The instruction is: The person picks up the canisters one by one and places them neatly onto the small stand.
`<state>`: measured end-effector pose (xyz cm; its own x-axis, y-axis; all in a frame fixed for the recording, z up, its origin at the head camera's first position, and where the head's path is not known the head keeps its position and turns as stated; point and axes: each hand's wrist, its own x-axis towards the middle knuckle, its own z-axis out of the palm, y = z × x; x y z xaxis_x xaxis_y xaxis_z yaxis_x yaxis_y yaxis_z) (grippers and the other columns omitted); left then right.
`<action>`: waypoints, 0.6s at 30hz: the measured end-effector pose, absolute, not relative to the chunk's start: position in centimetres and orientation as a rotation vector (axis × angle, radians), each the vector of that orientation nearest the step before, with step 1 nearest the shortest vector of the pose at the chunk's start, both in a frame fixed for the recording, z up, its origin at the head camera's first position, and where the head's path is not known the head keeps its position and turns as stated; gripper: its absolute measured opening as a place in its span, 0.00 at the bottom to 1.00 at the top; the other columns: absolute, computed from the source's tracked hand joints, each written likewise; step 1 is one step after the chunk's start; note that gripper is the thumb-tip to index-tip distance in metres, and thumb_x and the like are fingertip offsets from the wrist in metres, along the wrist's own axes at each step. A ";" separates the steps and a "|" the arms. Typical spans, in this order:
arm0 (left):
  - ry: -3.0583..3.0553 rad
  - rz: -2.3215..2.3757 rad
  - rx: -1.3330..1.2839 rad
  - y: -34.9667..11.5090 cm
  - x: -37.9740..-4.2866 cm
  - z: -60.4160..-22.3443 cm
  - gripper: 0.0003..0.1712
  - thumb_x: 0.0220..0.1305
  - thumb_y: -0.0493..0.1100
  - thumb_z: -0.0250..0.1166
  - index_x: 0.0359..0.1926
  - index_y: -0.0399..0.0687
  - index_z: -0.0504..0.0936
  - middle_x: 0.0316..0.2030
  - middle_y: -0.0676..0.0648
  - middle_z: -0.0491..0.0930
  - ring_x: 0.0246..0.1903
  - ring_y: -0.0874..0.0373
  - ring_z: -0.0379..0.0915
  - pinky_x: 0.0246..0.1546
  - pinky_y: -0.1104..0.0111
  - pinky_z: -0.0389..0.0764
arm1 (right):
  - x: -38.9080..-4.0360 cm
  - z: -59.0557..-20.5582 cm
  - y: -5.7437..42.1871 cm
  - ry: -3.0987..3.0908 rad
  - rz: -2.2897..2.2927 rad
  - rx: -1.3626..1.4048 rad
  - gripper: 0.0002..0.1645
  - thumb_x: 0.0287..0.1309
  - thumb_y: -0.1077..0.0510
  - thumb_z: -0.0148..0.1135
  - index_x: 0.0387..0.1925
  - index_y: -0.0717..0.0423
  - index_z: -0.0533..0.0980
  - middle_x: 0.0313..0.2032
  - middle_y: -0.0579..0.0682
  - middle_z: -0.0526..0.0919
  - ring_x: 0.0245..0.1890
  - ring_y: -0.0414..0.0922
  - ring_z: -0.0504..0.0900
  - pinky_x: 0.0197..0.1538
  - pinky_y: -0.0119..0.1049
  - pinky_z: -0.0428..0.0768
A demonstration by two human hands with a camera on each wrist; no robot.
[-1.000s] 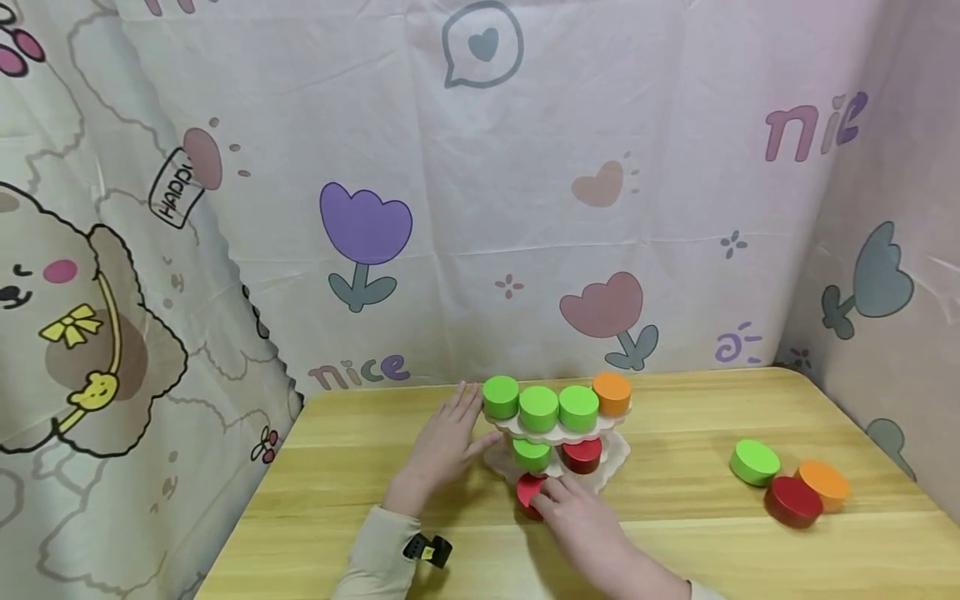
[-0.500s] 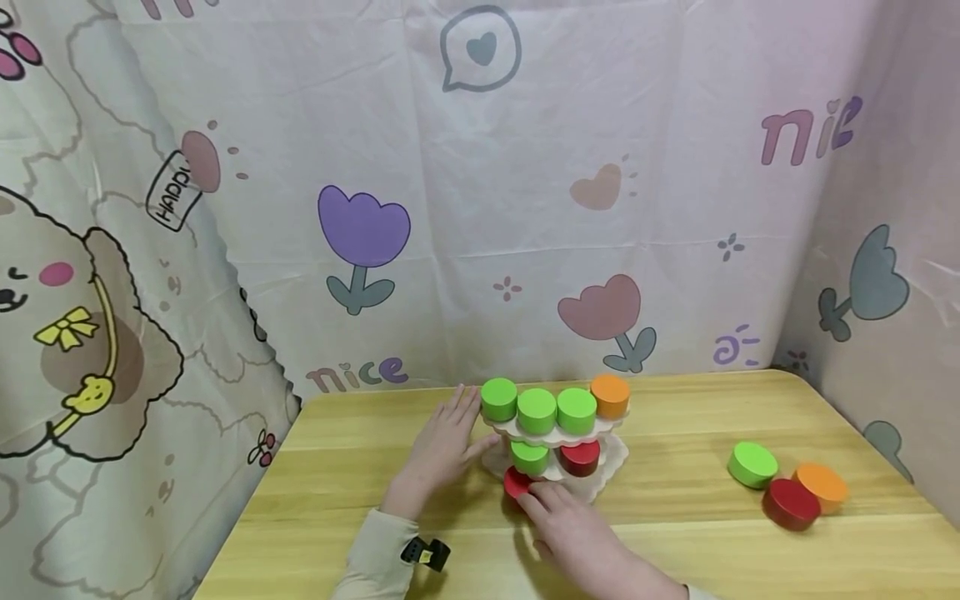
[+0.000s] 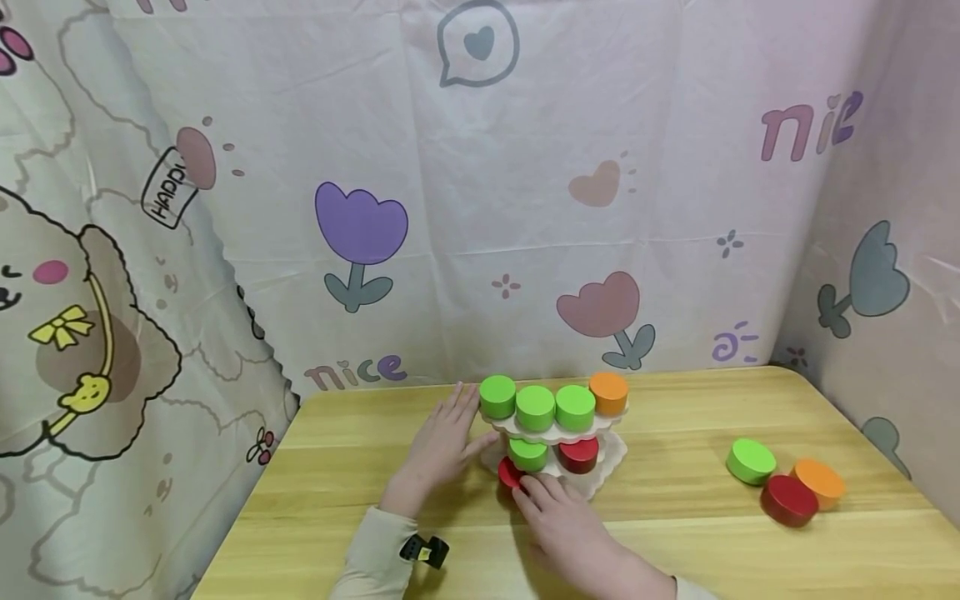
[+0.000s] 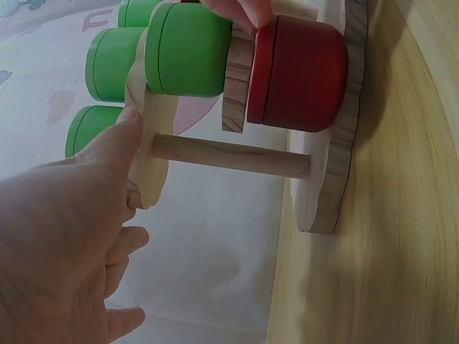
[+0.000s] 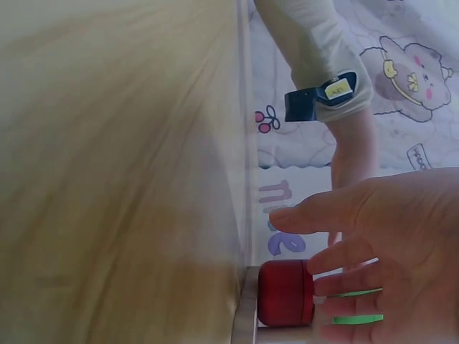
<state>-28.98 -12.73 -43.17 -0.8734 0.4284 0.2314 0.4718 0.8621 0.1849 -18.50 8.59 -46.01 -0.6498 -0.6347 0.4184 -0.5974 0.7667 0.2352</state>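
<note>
In the head view, a tiered wooden stand (image 3: 613,450) with scalloped edges carries green, orange and red round blocks. My left hand (image 3: 442,446) lies along its left side, fingers extended. In the left wrist view, that hand's thumb (image 4: 118,140) touches the rim of the top tier (image 4: 154,179). My right hand (image 3: 566,525) is at the stand's front, fingertips touching a red round block (image 3: 508,475) on the bottom tier. In the right wrist view, the right thumb (image 5: 315,213) is held away from this red block (image 5: 283,294).
At the right of the wooden table (image 3: 675,550), a green block (image 3: 751,462), an orange block (image 3: 819,482) and a dark red block (image 3: 789,501) are grouped. A printed cloth (image 3: 487,208) hangs behind the table.
The right hand has moved the red block left and back, from the stand's front onto the bottom tier, and the thumb has come off it. The left hand stays in place.
</note>
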 end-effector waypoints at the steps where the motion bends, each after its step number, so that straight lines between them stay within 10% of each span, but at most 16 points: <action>1: -2.850 -0.353 -0.697 -12.7 -29.0 -43.1 0.47 0.69 0.69 0.47 0.75 0.41 0.52 0.77 0.45 0.48 0.77 0.46 0.40 0.75 0.49 0.51 | -18.5 -46.1 8.5 -2.473 -0.123 0.924 0.38 0.38 0.43 0.75 0.53 0.55 0.80 0.51 0.50 0.79 0.51 0.47 0.74 0.48 0.39 0.77; 18: -2.838 -0.317 -0.707 -13.5 -29.3 -43.3 0.38 0.74 0.62 0.45 0.76 0.48 0.55 0.76 0.43 0.52 0.77 0.44 0.43 0.74 0.47 0.54 | -18.4 -45.9 8.1 -2.639 -0.079 0.956 0.43 0.48 0.38 0.70 0.63 0.55 0.73 0.60 0.52 0.77 0.58 0.48 0.72 0.56 0.43 0.77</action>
